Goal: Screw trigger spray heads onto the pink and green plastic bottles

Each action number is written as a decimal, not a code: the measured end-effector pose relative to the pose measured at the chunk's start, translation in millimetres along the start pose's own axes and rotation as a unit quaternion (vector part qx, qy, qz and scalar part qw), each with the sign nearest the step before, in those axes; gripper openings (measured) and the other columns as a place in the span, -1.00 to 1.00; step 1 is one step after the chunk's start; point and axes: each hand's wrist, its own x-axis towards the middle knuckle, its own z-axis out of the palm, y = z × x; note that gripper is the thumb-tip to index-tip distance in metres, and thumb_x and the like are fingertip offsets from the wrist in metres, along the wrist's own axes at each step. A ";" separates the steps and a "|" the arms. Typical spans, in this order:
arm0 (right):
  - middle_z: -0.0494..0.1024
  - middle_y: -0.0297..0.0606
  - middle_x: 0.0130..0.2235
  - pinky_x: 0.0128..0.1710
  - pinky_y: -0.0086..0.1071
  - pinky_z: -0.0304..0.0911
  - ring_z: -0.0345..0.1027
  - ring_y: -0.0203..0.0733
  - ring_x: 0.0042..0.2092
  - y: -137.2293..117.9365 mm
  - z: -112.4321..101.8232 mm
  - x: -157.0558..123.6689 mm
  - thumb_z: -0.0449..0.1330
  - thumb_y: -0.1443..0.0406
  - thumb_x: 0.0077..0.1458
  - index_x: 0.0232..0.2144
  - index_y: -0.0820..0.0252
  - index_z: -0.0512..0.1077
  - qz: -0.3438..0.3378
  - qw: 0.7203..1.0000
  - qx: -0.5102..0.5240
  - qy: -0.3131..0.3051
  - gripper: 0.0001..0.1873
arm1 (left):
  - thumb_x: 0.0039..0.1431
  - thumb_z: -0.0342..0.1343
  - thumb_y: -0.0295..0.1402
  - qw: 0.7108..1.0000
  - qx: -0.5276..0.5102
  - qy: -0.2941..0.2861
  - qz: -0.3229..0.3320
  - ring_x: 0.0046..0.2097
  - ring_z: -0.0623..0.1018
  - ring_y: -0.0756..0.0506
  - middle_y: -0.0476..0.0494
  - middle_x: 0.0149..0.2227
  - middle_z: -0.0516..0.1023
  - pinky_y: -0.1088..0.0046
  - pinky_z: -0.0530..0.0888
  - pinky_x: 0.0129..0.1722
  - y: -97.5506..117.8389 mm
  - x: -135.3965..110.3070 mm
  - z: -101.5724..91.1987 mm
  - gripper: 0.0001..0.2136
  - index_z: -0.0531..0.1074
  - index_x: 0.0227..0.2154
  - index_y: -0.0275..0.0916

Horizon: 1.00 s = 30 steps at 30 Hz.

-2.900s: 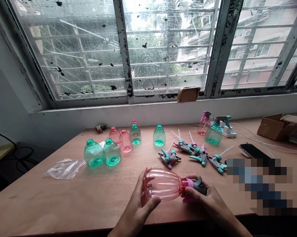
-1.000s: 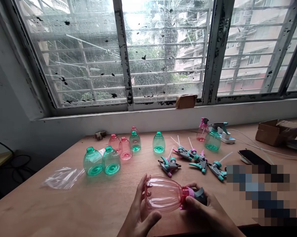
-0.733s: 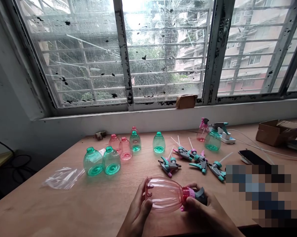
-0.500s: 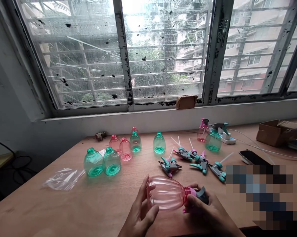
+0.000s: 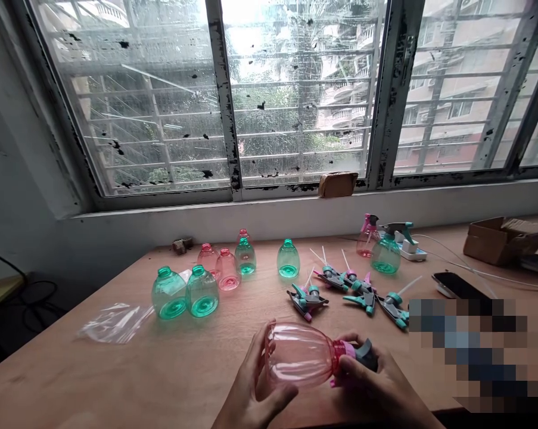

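Observation:
A clear pink spray bottle (image 5: 299,354) lies sideways just above the near edge of the wooden table (image 5: 94,369). My left hand (image 5: 256,390) cups its round base, fingers and thumb wrapped round it. My right hand (image 5: 370,387) grips the grey and pink spray head (image 5: 361,356) at the bottle's neck. Loose spray heads with dip tubes (image 5: 349,286) lie a little beyond the bottle. Empty green bottles (image 5: 184,293) and pink bottles (image 5: 219,265) stand further back on the left.
Two bottles with heads fitted (image 5: 382,245) stand at the back right by a white power strip (image 5: 414,253). A phone (image 5: 456,285) and a cardboard box (image 5: 496,238) sit at the right. A clear plastic bag (image 5: 112,322) lies at the left. A barred window runs behind.
Both hands have stayed on the pink bottle. My left thumb and fingers have shifted round its base, and the bottle has turned slightly and sits a little lower in view.

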 end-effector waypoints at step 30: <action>0.66 -0.28 -0.48 -0.44 -0.37 0.43 0.55 -0.15 -0.48 -3.6 1.7 0.0 0.48 0.13 -0.10 -0.27 0.23 0.54 -0.007 0.997 -0.074 -0.032 -0.61 | 0.10 0.28 -0.08 1.000 -0.017 0.018 0.006 0.38 0.11 -0.37 -0.25 0.40 0.10 0.02 0.04 0.35 -8.9 2.6 -4.2 -0.17 -0.01 0.36 -0.03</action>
